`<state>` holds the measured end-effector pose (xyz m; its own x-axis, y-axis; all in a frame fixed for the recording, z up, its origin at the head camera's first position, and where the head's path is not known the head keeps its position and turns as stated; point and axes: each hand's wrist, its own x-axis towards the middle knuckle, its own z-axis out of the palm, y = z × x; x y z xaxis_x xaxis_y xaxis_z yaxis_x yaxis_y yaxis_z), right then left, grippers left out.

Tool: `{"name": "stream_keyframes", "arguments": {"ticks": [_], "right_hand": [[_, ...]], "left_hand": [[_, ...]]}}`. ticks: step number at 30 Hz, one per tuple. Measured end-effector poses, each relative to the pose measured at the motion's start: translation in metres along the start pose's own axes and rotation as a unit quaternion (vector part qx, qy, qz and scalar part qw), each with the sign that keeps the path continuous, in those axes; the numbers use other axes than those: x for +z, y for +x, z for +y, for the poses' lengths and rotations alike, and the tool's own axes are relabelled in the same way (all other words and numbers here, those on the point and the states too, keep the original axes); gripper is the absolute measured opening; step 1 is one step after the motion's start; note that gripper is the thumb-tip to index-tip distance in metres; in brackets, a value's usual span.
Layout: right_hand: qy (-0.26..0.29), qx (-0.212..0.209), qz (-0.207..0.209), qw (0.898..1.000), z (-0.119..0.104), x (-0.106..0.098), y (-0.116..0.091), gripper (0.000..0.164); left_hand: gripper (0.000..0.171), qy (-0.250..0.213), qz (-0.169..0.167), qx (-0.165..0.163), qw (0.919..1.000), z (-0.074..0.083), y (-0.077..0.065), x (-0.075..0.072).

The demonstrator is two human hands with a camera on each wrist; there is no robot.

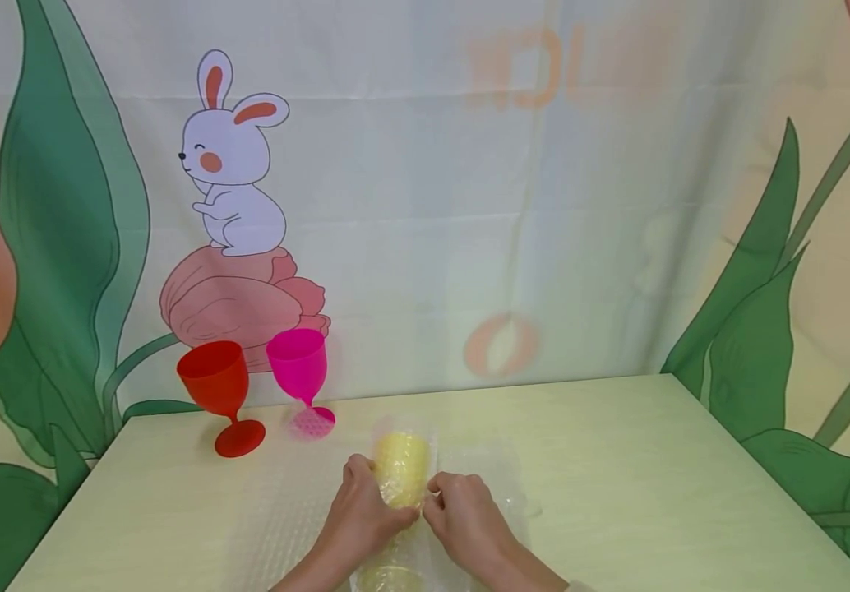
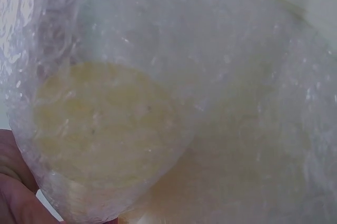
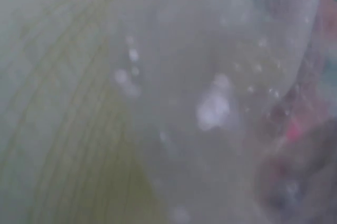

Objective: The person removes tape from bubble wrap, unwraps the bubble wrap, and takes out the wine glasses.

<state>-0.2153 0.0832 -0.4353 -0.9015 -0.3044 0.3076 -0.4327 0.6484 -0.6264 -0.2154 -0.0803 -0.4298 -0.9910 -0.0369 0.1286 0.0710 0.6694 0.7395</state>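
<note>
A yellow goblet (image 1: pixel 401 460) lies on the table, wrapped in clear bubble wrap (image 1: pixel 413 547), its bowl pointing away from me. In the left wrist view its round foot (image 2: pixel 105 121) shows dimly through the film. My left hand (image 1: pixel 366 510) grips the wrapped goblet from the left, thumb across it. On the other side my right hand (image 1: pixel 469 520) has curled fingers and pinches the edge of the wrap beside the bowl. The right wrist view is blurred and mostly filled by the bubble wrap (image 3: pixel 189 66).
A red goblet (image 1: pixel 225 395) and a pink goblet (image 1: pixel 301 370) stand at the back left of the pale wooden table (image 1: pixel 654 493). Loose bubble wrap lies flat around the hands and reaches the pink goblet's foot. A printed curtain (image 1: pixel 410 205) hangs behind the table.
</note>
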Motion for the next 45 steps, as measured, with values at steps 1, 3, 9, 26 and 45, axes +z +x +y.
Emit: {"name": "stream_keyframes", "arguments": {"ticks": [1, 3, 9, 26, 45], "right_hand": [[-0.003, -0.001, -0.001, 1.0, 0.0001, 0.0, 0.0, 0.014], [-0.019, -0.005, 0.0, 1.0, 0.0, -0.0005, -0.0002, 0.012], [-0.13, -0.05, 0.033, 0.99, -0.0027, -0.003, -0.0011, 0.009], [-0.081, -0.071, 0.054, 0.993, -0.0024, -0.0017, 0.0035, 0.018], [-0.1, -0.096, 0.086, 0.987, -0.0055, -0.0005, 0.0072, 0.017]], "left_hand": [[0.072, 0.002, 0.0, 0.001, 1.0, 0.0002, -0.0001, 0.0002], [0.072, 0.003, 0.0, 0.001, 1.0, 0.0004, -0.0001, 0.0005], [0.072, 0.007, -0.003, 0.002, 1.0, 0.002, -0.0008, -0.0003], [0.071, 0.012, 0.001, 0.007, 0.9999, 0.0046, -0.0018, -0.0018], [0.071, 0.019, 0.01, 0.02, 0.9996, 0.0035, -0.0019, -0.0005]]}}
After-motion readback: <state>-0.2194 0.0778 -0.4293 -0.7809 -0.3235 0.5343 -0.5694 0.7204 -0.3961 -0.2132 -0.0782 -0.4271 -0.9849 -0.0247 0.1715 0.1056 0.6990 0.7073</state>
